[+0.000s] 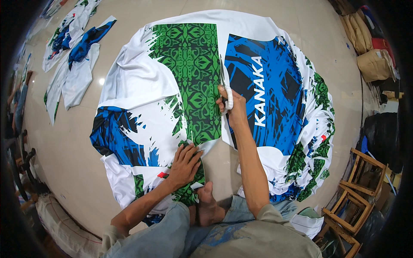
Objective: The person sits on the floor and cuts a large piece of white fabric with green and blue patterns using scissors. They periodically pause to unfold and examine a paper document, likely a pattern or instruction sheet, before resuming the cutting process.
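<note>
A wide sheet of printed white fabric is spread on the floor in front of me. It carries a green and black patterned panel and, right of that, a blue and black panel with white lettering. My right hand grips scissors with white-wrapped handles. Their blades point away from me along the white strip between the two panels; below them the fabric is parted. Spread flat, my left hand rests on green printed cloth at the near edge of the sheet.
Loose printed fabric pieces lie on the tiled floor at the far left. Wooden frames, a black bag and brown paper packages line the right side. A whitish sack is at near left. My bare foot touches the near cloth.
</note>
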The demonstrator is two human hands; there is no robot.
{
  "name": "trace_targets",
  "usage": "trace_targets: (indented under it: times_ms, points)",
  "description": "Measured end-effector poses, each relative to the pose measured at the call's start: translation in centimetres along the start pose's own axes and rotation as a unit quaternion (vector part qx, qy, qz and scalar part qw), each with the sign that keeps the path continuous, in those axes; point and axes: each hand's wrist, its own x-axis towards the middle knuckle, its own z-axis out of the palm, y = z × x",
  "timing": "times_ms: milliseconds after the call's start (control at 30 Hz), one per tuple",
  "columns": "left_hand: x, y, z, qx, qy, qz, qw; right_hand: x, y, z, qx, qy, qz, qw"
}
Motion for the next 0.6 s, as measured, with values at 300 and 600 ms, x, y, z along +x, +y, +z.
trace_targets:
  times_ms: [300, 600]
  points:
    - [0.2, -0.2, -0.1, -0.004, -0.007, -0.006, 1.000, 1.6, -0.2, 0.7, 0.000, 0.008, -0.004, 1.000]
    - [0.3, -0.1, -0.4, 0.006, -0.002, -0.001, 1.000, 4.0, -1.8, 1.4, 0.015, 0.010, -0.007, 1.000]
